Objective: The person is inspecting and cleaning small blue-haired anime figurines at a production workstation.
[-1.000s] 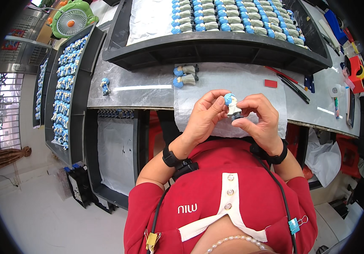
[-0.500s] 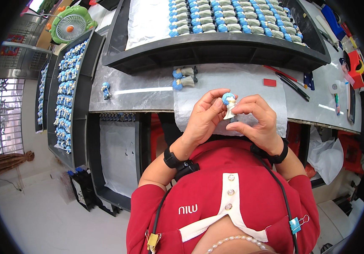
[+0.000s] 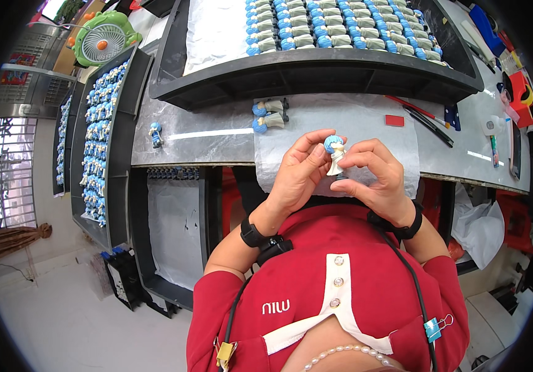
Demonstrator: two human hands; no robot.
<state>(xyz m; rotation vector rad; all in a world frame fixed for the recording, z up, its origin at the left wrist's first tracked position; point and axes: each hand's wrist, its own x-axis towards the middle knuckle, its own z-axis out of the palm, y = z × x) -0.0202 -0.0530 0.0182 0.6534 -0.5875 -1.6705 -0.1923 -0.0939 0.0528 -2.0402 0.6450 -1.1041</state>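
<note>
Between my two hands, above the near edge of the table, is a small figurine (image 3: 337,162) with blue hair and a cream-white robe on a dark base. It stands almost upright. My left hand (image 3: 297,173) pinches it from the left, thumb and fingertips beside the head and upper body. From the right, my right hand (image 3: 381,177) has its fingertips on the robe and its thumb by the base. Two similar figurines (image 3: 269,121) lie side by side on the white sheet (image 3: 328,111) beyond my left hand. Another figurine (image 3: 156,134) lies farther left on the grey table (image 3: 204,146).
A black tray (image 3: 316,77) with rows of figurines stands at the back. More trays (image 3: 120,149) of figurines are at the left, near a green fan (image 3: 100,44). A red block (image 3: 395,121) and black pens (image 3: 429,126) lie right of my hands. Below the table is a paper-lined tray (image 3: 176,239).
The figurine has turned slightly between my fingers, and its head sits a little straighter. Both hands keep nearly the same place and hold.
</note>
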